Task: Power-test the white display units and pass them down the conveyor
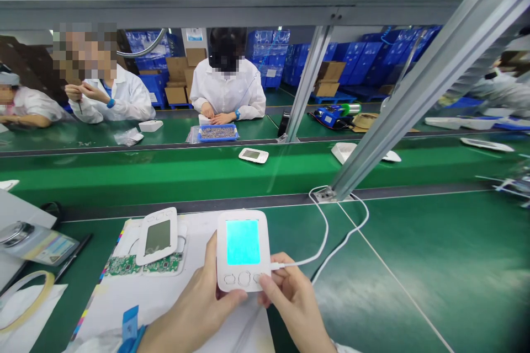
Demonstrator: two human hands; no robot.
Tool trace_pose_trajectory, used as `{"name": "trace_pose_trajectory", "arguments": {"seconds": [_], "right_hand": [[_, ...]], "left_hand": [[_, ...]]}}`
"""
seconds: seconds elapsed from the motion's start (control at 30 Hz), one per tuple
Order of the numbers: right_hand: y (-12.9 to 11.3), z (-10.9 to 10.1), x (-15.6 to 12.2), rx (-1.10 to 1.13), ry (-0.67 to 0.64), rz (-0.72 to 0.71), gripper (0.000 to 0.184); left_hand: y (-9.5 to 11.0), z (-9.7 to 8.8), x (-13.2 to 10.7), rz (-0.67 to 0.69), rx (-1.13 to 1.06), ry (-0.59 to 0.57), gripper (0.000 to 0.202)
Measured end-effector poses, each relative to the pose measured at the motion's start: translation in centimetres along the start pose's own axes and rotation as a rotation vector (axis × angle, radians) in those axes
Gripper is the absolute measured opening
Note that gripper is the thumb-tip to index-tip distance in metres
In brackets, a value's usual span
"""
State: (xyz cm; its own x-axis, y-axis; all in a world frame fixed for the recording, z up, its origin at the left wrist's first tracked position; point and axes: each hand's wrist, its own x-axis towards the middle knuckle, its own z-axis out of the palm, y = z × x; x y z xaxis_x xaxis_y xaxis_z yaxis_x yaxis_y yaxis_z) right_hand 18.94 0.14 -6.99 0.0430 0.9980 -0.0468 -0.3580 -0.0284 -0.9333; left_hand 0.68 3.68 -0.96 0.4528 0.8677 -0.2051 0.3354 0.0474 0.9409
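A white handheld device with a lit cyan screen (pixel 243 242) and several buttons is held upright in front of me. My left hand (pixel 202 292) grips its left side and lower edge, the thumb along the bottom. My right hand (pixel 296 300) holds the lower right corner, with its thumb at the right button. A white cable (pixel 298 262) is plugged into the device's right side, and my right fingers lie beside the plug. Left of it, a second white device with a dark grey screen (pixel 158 236) rests tilted over green circuit boards (pixel 124 266).
A white sheet (pixel 120 309) covers part of the green bench. Yellow tape (pixel 45 292) and a clear bottle (pixel 41 242) lie left. A metal post (pixel 397 99) slants up at right. Beyond, a green conveyor (pixel 194 174) carries white devices (pixel 253 155); co-workers (pixel 227 85) sit across it.
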Motion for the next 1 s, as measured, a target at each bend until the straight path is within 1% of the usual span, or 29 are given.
{"name": "trace_pose_trajectory", "arguments": {"seconds": [0.23, 0.53, 0.87, 1.0], "right_hand": [[0.24, -0.24, 0.2, -0.005, -0.022, 0.021, 0.032], [0.06, -0.04, 0.14, -0.012, 0.033, 0.027, 0.037], [-0.15, 0.01, 0.25, 0.002, 0.024, 0.037, 0.037], [-0.15, 0.02, 0.2, -0.003, 0.021, 0.045, 0.036]], "left_hand": [[-0.5, 0.05, -0.02, 0.032, -0.006, 0.011, 0.078], [-1.0, 0.07, 0.08, 0.04, 0.005, 0.026, 0.079], [-0.26, 0.08, 0.08, 0.024, -0.019, -0.003, 0.08], [-0.04, 0.08, 0.08, 0.033, -0.042, -0.003, 0.077]]}}
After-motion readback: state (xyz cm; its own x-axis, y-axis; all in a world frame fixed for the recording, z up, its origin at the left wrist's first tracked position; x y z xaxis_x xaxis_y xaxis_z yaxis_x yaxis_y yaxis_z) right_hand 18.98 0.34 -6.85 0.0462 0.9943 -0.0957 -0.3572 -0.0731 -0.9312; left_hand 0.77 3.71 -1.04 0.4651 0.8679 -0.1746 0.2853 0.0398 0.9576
